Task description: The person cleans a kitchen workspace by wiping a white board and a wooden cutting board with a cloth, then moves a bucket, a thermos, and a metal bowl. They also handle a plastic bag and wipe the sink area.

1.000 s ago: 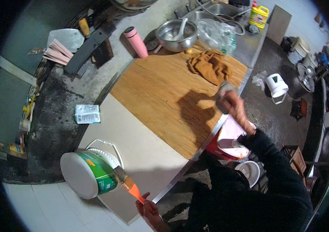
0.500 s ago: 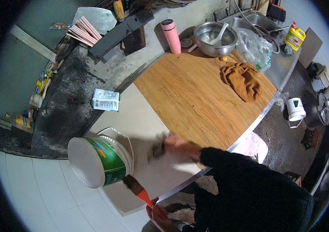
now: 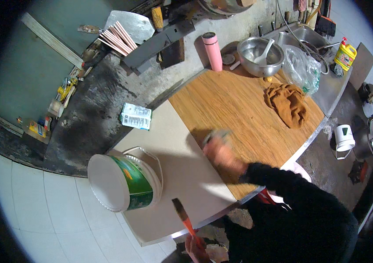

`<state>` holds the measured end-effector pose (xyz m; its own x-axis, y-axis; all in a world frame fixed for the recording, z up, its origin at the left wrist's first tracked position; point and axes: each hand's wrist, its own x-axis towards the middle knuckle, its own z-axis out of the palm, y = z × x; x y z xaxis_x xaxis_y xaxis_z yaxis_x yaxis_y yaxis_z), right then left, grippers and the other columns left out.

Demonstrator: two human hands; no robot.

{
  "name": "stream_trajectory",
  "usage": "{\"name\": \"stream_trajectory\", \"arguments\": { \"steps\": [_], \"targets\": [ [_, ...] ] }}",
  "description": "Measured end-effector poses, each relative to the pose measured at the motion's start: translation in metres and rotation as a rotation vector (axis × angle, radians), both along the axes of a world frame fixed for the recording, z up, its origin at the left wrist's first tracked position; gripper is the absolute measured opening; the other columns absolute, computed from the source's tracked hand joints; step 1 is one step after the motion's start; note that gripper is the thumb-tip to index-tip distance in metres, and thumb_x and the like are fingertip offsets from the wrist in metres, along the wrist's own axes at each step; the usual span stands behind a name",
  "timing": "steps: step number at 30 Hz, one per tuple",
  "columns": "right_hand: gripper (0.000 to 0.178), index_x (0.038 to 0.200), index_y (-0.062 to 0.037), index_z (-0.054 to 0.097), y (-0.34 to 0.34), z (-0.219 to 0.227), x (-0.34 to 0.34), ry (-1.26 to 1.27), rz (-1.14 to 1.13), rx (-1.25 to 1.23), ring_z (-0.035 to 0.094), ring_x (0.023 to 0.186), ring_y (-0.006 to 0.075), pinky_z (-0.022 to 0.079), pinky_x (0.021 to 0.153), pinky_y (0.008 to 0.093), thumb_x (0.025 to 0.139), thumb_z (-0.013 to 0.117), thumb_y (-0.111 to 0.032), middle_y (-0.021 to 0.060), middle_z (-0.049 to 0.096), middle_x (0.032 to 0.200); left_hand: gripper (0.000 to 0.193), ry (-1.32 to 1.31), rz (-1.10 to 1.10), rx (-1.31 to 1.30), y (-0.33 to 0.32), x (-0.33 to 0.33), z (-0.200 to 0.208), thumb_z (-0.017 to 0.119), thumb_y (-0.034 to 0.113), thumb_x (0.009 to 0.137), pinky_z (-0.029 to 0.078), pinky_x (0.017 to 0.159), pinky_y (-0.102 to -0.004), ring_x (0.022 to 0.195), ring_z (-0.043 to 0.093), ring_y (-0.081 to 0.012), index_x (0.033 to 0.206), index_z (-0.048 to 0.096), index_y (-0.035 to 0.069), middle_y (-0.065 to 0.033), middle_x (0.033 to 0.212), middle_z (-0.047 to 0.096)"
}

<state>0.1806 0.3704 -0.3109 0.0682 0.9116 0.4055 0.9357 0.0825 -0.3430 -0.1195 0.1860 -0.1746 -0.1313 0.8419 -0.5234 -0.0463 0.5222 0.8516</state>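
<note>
My left hand [image 3: 196, 249], at the lower edge, is closed on the orange-red handle of a flat paintbrush [image 3: 189, 224]. Its dark bristles point up and away, over the front part of the pale countertop. My right hand [image 3: 222, 154] reaches in from the right in a black sleeve and is smeared by motion. It is closed around a small greyish thing [image 3: 216, 136], too blurred to name, at the near left edge of the wood-patterned board [image 3: 239, 109]. A white bucket [image 3: 107, 182] with a green label stands to the left on the pale countertop [image 3: 173, 175].
Behind the board's far edge are a pink flask [image 3: 213, 52], a steel bowl [image 3: 250, 52] with a white ladle and a clear plastic bag [image 3: 298, 65]. A brown cloth [image 3: 286, 105] lies on the board. A packet [image 3: 136, 116] lies behind the bucket. Farther right is a sink [image 3: 305, 37].
My right hand has moved away from me, from the pale countertop onto the board's edge. The paintbrush has come away from the bucket, toward the right. The view has shifted too.
</note>
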Motion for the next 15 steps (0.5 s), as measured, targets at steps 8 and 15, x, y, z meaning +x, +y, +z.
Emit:
{"name": "stream_trajectory", "arguments": {
  "steps": [8,15],
  "targets": [
    [0.017,0.096,-0.0146,0.055,0.055,-0.025,-0.064,-0.167,0.490,0.115,0.049,0.099,0.0243,0.040,0.080,0.0372,0.081,0.052,-0.021,0.0054,0.053,0.097,0.019,-0.004,0.057,0.032,0.015,-0.003,-0.036,0.057,0.014,0.082,0.032,0.043,-0.0205,0.049,0.043,-0.0072,0.096,0.058,0.000,0.0003,0.059,0.048],
    [0.022,0.097,-0.0048,0.061,0.091,0.022,0.116,0.540,-0.270,-0.326,0.058,0.079,0.0342,0.048,0.064,0.0414,0.079,0.055,-0.015,0.0165,0.060,0.089,0.025,0.310,-0.314,0.225,0.062,0.025,-0.101,0.065,0.009,0.078,0.042,0.054,-0.0251,0.067,0.053,-0.0131,0.100,0.056,0.002,-0.0070,0.082,0.056]
  ]
}}
